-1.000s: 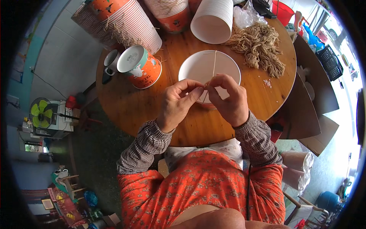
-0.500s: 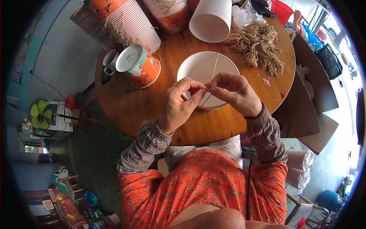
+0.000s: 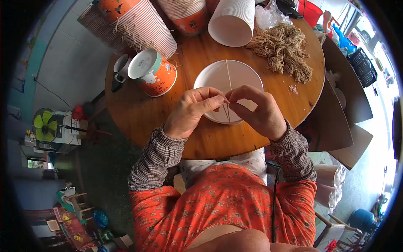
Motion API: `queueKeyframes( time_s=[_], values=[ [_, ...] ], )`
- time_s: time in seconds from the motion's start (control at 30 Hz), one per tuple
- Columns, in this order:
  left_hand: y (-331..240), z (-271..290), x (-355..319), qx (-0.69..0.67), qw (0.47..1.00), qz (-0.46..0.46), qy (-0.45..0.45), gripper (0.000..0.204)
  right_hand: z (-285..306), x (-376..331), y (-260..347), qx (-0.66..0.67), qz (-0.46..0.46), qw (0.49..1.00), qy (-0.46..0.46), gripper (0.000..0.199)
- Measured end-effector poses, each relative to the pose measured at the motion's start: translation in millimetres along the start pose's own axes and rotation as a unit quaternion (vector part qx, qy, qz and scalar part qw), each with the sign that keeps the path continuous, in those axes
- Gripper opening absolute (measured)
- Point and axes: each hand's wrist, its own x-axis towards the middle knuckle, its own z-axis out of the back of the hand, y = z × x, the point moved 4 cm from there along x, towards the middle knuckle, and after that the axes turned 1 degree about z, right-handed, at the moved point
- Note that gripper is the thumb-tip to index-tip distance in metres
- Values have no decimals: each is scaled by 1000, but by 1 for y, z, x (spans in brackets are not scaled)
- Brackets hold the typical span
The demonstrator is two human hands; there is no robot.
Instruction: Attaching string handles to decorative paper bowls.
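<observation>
**Fingers (image 3: 215,102) pinched close above a crowded bench (image 3: 138,119)**

Beyond the fingers, leftward, stand stacked tubs (image 3: 155,31); straight beyond lies a white stack (image 3: 231,27). Below them an open white tub (image 3: 247,72) is partly blocked by the left hand (image 3: 188,111) and right hand (image 3: 261,111). A twine heap (image 3: 287,50) lies beyond, rightward; an upturned orange tub (image 3: 161,80) and a mug (image 3: 121,66) sit left. Both hands' fingertips nearly meet, pinching string (image 3: 229,77) that stretches toward the white tub's far rim.
</observation>
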Motion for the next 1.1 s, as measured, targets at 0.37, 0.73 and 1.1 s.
queueKeyframes(
  time_s=[0.37, 0.73, 1.1],
  values=[
    [3, -3, 0, 2, 1000, 3, -7, 25, -5, -5, 4, 4, 29, 998, -64, 12],
    [-1, -17, -3, 69, 998, -14, 3, 24, 0, -2, -8, 90, -15, 995, -25, 9],
    [3, -13, -2, 67, 998, -11, 5, 24, 2, -1, -14, 228, -67, 971, -23, 17]
  ],
)
